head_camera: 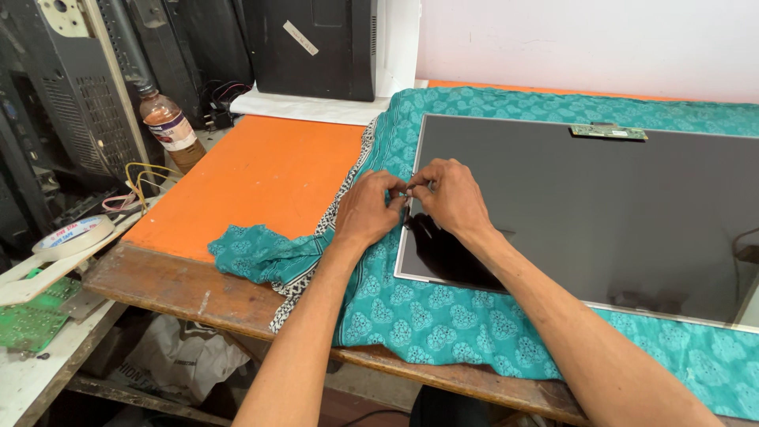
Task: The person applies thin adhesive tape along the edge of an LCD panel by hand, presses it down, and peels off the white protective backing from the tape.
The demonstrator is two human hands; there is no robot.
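Observation:
A large dark display panel (601,213) lies flat on a teal patterned cloth (443,316) over an orange table (261,182). My left hand (368,209) and my right hand (452,196) meet at the panel's left edge, fingertips pinched together on something small there; what they pinch is too small to tell. A small green circuit strip (609,132) sits at the panel's far edge.
A plastic bottle with brown liquid (170,126) stands at the table's far left. A black computer case (316,47) is at the back. A roll of white tape (73,237) and a green circuit board (32,316) lie on a lower shelf at left.

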